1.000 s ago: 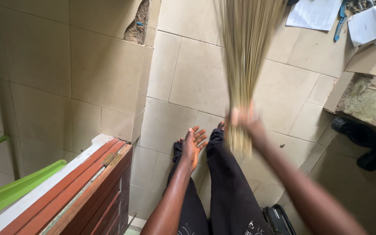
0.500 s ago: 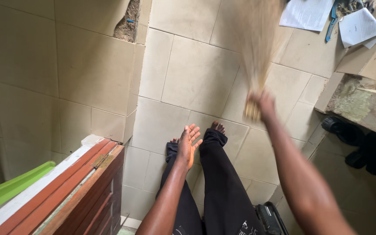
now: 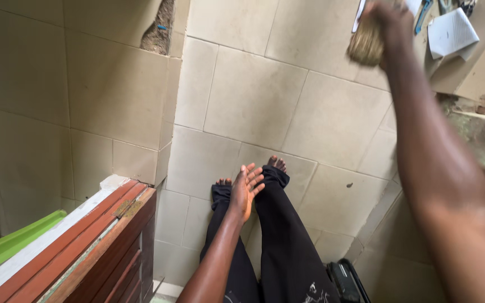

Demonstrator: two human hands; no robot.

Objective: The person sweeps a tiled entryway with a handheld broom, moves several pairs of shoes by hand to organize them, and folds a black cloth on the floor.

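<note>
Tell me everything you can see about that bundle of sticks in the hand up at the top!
Only the butt end of the broom shows: a tight bundle of thin, straw-coloured sticks, their cut ends forming a rough, rounded face. It looks like dry plant fibre. The right hand is wrapped around it, at the top of the picture, with the arm stretched out over the pale tiled floor. The rest of the bundle is hidden behind the hand or out of frame, so its length and sweeping end cannot be seen.
</note>
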